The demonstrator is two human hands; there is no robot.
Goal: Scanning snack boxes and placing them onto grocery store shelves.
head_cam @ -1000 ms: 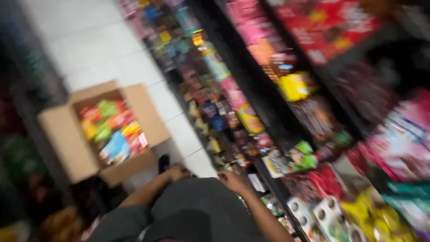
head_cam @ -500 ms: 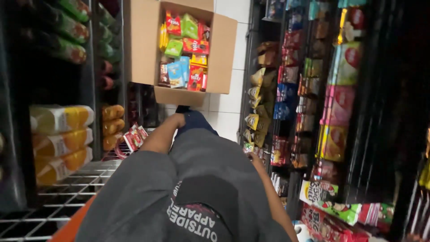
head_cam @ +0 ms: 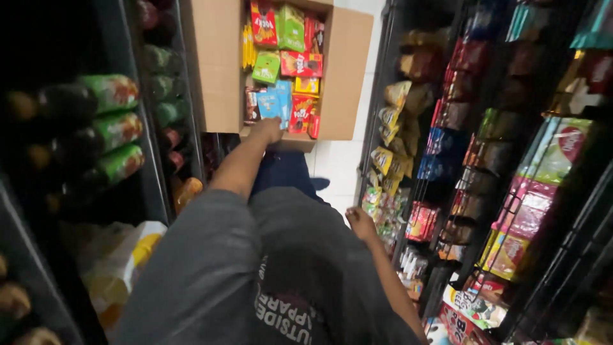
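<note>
Two shelf runs hemmed us into a narrow aisle. On the far left, bottles (head_cam: 112, 121) lay on their sides along a dark rack (head_cam: 150, 172), its edge close beside our left arm. Our left hand (head_cam: 268, 131) reached forward to the near edge of the box (head_cam: 217, 70), which sat open on the floor straight ahead, filling most of the aisle between the rack and the right-hand shelves. The fingers rested on that front rim beside the packets (head_cam: 281, 64); we could not tell whether they had closed on anything. Right of the box a strip of white floor (head_cam: 338, 166) stayed bare. Our right hand (head_cam: 361, 223) hung low by our knee, loosely curled and holding nothing, near the edge of the snack shelves (head_cam: 447, 166), which crowded the whole right side.
</note>
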